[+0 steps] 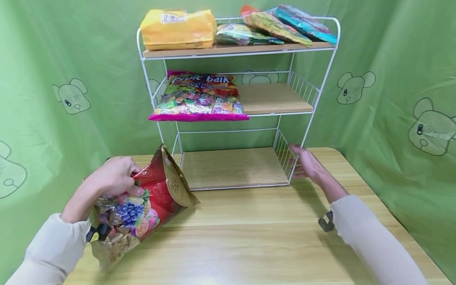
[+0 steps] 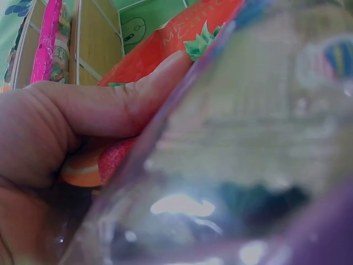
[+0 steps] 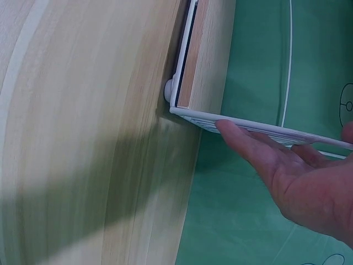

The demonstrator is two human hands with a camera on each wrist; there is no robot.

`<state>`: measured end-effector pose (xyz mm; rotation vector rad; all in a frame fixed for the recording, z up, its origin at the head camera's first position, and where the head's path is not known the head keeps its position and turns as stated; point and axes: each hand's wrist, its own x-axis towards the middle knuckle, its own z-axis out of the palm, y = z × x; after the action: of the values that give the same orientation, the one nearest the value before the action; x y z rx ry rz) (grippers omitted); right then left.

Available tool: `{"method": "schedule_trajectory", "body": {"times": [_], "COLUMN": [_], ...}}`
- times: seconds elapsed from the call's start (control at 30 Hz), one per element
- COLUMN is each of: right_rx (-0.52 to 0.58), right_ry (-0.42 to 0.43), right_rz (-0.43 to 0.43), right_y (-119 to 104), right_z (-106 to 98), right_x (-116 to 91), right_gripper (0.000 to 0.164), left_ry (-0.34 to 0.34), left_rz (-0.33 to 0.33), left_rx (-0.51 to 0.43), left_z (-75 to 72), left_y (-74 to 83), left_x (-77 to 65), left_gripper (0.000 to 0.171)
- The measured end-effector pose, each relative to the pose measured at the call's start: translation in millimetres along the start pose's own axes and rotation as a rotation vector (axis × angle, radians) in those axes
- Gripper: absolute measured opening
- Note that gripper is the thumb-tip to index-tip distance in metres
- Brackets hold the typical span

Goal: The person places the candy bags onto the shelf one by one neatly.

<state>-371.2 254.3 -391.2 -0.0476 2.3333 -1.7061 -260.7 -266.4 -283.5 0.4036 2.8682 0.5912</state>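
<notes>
My left hand (image 1: 119, 176) grips a bag of mixed fruit candy (image 1: 156, 190), red and gold with a clear lower part, and holds it tilted at the shelf's lower left. In the left wrist view the thumb (image 2: 127, 105) presses on the bag's printed face, while the other fingers are hidden behind the plastic. At the lower right side of the white wire shelf rack (image 1: 310, 130), my right hand (image 1: 308, 164) rests its extended fingers against the side grid. The right wrist view shows those fingers (image 3: 248, 146) along the rack's outer frame.
On the middle shelf lies a "Fruit balk" candy bag (image 1: 203, 97), its pink edge jutting over the front. The top shelf bears a yellow package (image 1: 178, 29) and several flat, colourful bags (image 1: 278, 25). A wooden table (image 1: 242, 245) carries the rack; green curtain (image 1: 392, 59) surrounds it.
</notes>
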Motion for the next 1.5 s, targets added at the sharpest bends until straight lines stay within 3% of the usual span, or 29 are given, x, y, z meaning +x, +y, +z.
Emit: {"method": "schedule_trajectory", "body": {"times": [0.3,0.6,0.7,0.9,1.03,1.27,1.43,1.5], "right_rx": [-0.018,-0.024,-0.025,-0.018,-0.013,0.004,0.005,0.001], "right_ry": [-0.002,0.001,0.005,0.008,0.002,0.000,-0.001,0.005], "right_rz": [-0.008,-0.004,-0.005,-0.004,-0.005,0.000,0.001,-0.003], "right_y": [-1.0,-0.3,-0.4,-0.2,0.8,2.0,0.2,-0.2], "right_z": [-1.7,-0.5,-0.4,-0.2,0.2,0.1,-1.1,-1.8], "right_x": [-0.5,-0.8,-0.6,-0.3,-0.6,-1.4,-2.4,-2.5], "right_gripper": [0.081,0.080,0.079,0.078,0.078,0.079,0.077,0.077], "left_ry": [-0.019,0.017,0.018,0.050,0.087,0.126,0.155,0.183], "left_rz": [-0.003,0.074,0.090,0.129,0.120,0.086,0.058,0.045], "left_rx": [-0.048,0.075,0.078,0.054,0.034,-0.112,-0.234,-0.269], "left_z": [-3.6,-2.1,1.3,9.0,16.2,34.2,45.7,49.5], "left_y": [2.8,11.5,15.5,25.3,32.9,47.0,57.0,60.6], "left_x": [-6.2,-4.6,0.1,14.4,26.5,52.8,73.5,82.0], "left_gripper": [0.022,0.023,0.026,0.021,0.019,0.024,0.011,0.013]}}
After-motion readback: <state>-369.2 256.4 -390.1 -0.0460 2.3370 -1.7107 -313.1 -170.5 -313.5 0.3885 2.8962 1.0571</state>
